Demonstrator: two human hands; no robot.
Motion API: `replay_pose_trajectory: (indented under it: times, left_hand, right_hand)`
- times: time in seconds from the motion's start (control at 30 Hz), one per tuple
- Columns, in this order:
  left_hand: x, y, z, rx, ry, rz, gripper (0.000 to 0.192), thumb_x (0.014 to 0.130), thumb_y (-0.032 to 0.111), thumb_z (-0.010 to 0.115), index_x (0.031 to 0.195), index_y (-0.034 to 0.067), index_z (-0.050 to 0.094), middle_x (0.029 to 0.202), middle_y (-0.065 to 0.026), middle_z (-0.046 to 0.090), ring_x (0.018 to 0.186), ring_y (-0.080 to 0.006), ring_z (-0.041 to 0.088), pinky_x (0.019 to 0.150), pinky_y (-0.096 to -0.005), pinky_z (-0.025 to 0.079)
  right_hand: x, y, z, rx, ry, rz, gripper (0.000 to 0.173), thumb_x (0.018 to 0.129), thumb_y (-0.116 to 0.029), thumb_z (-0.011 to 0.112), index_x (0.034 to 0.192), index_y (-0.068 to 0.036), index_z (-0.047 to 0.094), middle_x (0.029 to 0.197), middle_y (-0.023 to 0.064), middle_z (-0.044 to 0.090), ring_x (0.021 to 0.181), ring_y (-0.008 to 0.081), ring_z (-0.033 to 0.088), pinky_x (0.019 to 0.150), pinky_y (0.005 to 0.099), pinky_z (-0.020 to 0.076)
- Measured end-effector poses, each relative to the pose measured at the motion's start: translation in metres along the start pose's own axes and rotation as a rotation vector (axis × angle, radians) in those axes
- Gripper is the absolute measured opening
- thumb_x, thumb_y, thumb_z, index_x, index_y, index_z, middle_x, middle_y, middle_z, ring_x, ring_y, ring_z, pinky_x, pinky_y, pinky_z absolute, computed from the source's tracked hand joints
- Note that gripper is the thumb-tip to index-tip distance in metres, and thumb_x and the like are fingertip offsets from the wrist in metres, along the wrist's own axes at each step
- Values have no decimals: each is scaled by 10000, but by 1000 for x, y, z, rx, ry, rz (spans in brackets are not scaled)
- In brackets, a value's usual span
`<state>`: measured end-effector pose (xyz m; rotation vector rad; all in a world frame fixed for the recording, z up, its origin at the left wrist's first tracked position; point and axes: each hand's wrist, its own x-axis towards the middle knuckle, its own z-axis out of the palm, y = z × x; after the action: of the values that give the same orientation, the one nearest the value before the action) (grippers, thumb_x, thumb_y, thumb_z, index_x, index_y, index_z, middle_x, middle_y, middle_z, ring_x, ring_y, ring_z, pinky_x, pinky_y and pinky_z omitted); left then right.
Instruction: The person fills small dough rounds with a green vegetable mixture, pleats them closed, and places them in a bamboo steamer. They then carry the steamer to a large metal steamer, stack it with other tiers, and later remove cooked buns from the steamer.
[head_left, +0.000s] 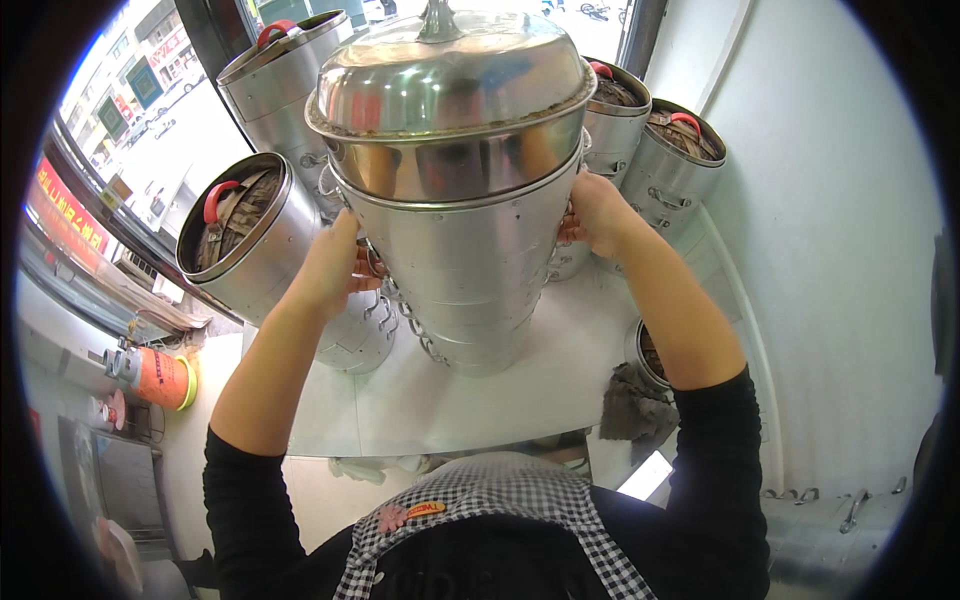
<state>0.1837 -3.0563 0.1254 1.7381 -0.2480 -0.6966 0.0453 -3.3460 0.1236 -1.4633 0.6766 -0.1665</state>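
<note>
A tall stack of aluminium steamer tiers (461, 262) stands before me on a pale table (480, 424). On top sits a shiny metal ring (450, 169) under a domed metal lid (442, 90) with a knob; brownish residue lines the lid's rim. My left hand (337, 262) grips the stack's left side, its fingers curled at a loop handle (373, 257). On the opposite side my right hand (600, 214) holds the stack at about the same height, its fingertips partly hidden behind the metal. More handles (424, 337) run down the left side.
Other steamer stacks with woven lids and red handles stand left (240, 214), behind (285, 82) and right (679, 165). A grey cloth (637, 409) hangs near the table's right edge beside a small round container (651, 352). An orange gas cylinder (159, 379) is at left.
</note>
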Motion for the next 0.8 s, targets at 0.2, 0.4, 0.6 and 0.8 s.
replay_pose_trajectory:
  times: [0.2,0.4,0.6,0.8]
  left_hand:
    - [3,-41,6,-14,94,-17,662,928,658,368,1139,66,575,911,-48,603,885,-155,556,819,-427,441]
    - [19,-68,18,26,-18,-20,561,927,577,405,1091,69,577,956,-65,611,871,-190,576,787,-379,494]
    - [15,-43,23,30,48,82,581,925,578,406,1030,38,592,842,-91,594,686,-189,575,634,-335,503]
    - [18,42,9,166,82,308,706,921,664,372,977,7,623,746,-64,553,616,-133,539,519,-287,472]
  right_hand:
    - [10,54,-8,480,-136,-67,510,981,-488,455,1279,-83,542,1100,113,638,991,213,592,905,374,447]
    - [14,92,50,857,58,-159,430,976,-354,511,1306,-81,554,1221,68,622,1089,220,590,954,345,454]
    - [4,60,53,877,118,-158,361,969,-320,511,1229,-82,588,1157,54,641,1027,202,613,884,342,499]
    - [15,-18,45,816,83,-414,417,931,-341,549,1135,17,616,1065,90,649,965,200,622,829,330,494]
